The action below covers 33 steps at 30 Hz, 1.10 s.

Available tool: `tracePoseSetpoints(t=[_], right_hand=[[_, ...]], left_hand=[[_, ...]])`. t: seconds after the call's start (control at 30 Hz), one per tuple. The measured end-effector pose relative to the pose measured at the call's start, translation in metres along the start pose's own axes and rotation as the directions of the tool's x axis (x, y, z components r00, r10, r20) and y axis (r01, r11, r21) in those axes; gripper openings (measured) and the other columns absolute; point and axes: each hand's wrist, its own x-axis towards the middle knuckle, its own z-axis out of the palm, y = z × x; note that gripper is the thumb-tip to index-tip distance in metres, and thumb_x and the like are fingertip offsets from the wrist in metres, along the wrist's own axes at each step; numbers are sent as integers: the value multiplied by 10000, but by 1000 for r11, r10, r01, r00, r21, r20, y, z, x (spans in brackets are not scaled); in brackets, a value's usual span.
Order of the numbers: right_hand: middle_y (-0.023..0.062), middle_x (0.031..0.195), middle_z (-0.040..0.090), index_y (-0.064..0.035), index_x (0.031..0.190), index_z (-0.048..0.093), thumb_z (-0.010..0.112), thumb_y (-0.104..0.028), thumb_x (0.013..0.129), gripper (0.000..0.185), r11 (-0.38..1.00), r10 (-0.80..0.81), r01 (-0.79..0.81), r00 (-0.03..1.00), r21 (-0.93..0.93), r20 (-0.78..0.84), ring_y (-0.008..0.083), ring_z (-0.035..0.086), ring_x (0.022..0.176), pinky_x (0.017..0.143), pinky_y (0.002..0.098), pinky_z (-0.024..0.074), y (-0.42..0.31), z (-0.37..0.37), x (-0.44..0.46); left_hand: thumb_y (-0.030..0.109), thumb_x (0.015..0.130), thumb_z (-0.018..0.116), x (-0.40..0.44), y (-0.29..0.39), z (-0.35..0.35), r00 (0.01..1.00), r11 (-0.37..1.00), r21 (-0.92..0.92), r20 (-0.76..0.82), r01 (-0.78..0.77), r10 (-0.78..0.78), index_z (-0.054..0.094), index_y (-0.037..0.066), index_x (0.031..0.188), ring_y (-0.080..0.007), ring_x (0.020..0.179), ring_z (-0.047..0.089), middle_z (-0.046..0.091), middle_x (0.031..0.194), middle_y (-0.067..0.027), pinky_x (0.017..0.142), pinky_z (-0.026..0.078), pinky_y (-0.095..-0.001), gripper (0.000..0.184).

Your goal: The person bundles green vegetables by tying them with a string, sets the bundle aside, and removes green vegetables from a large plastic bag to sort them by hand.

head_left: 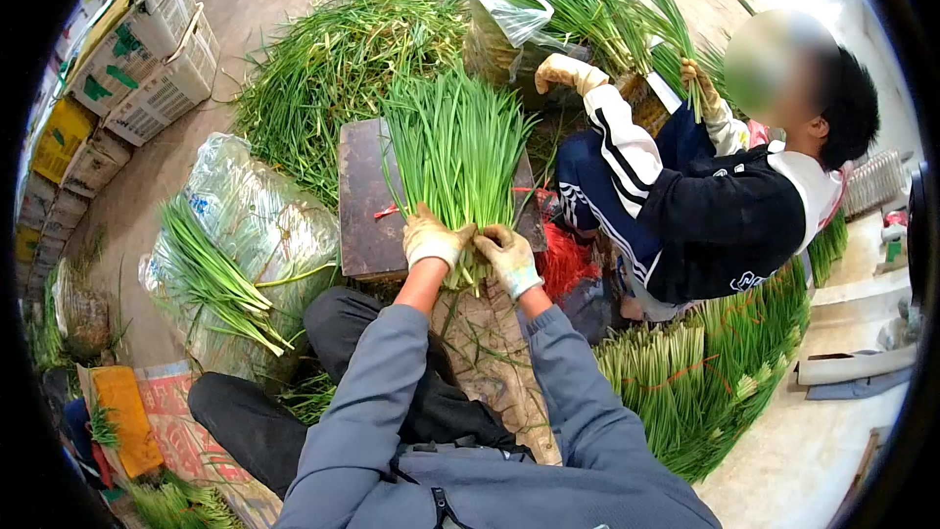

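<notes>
A thick bunch of long green stalks (455,147) lies on a dark board (367,211), its pale ends toward me. My left hand (432,238), in a pale glove with a white cuff, is closed around the left side of the stalk ends. On the right side, my right hand (508,257), gloved too, presses its fingers against the same ends. The fingertips of both hands nearly meet at the middle of the bunch. Red string (389,210) shows on the board at the left of the stalks, and a heap of red string (566,260) lies right of the board.
A seated person (725,206) at the right holds some stalks. Loose greens (343,69) are piled behind the board. A plastic-wrapped bundle (259,225) with stalks on it lies left. Upright bundles (715,362) stand at lower right; crates (162,69) are stacked at upper left.
</notes>
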Motion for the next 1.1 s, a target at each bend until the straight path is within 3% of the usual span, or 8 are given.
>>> tracePoseSetpoints(t=[0.2,0.27,0.43,0.57,0.63,0.87,1.03,1.1], right_hand=[[126,1031,701,-39,1076,688,666,-196,887,246,990,115,-138,898,23,424,241,682,964,839,351,543,-7,-36,-110],[201,1249,645,-39,1208,658,603,-291,907,396,850,230,309,511,-427,828,348,654,1064,949,412,498,74,-35,-138],[202,1148,671,-60,1137,660,620,-402,896,420,889,139,4,950,-457,281,367,642,1049,929,426,494,72,-52,-82],[217,1118,678,-66,1160,657,568,-530,893,543,878,167,-235,967,-418,-194,403,631,1053,928,445,487,1,-51,6],[254,1123,662,-36,1158,648,558,-531,898,566,803,315,-373,928,-465,-201,398,630,1055,941,462,481,-9,-41,41],[232,1152,650,-6,1168,611,509,-187,927,318,941,-180,126,972,-314,-148,420,593,1097,970,467,479,22,55,60],[227,1195,642,3,1242,586,553,-203,911,390,954,-135,132,991,-269,7,391,594,1132,993,444,471,59,42,64],[216,1256,625,-19,1313,557,573,-221,899,460,961,-267,265,964,76,20,360,598,1156,992,429,472,76,26,68]], left_hand=[[519,662,835,2,-5,-5,999,997,-68,-46,-24,21,402,-13,1426,-394,1278,493,490,1382,-273,1069,429,-417,1027],[503,657,843,7,-7,-2,1000,995,-98,-17,-11,9,427,-13,1406,-407,1292,482,483,1387,-297,1089,410,-423,1000],[498,648,840,5,-13,15,992,998,-56,-122,-35,27,427,-5,1395,-402,1275,495,507,1366,-269,1077,419,-429,991],[644,644,787,5,-9,8,996,994,-101,-78,40,-48,343,-62,1461,-403,1309,472,461,1410,-305,1087,405,-428,1167],[725,633,755,3,-4,3,987,974,-168,-34,152,-159,303,-63,1486,-402,1310,474,458,1416,-307,1085,407,-430,1246],[767,511,799,32,10,-14,977,955,-208,85,211,-197,292,-64,1480,-382,1327,471,447,1440,-287,1098,403,-414,1373],[735,528,810,24,22,-9,977,977,-63,78,203,-198,225,-58,1509,-355,1371,422,392,1492,-261,1115,384,-403,1389],[701,573,807,25,20,0,984,985,17,-28,174,-174,194,-55,1521,-354,1368,421,397,1490,-251,1120,376,-401,1358]])
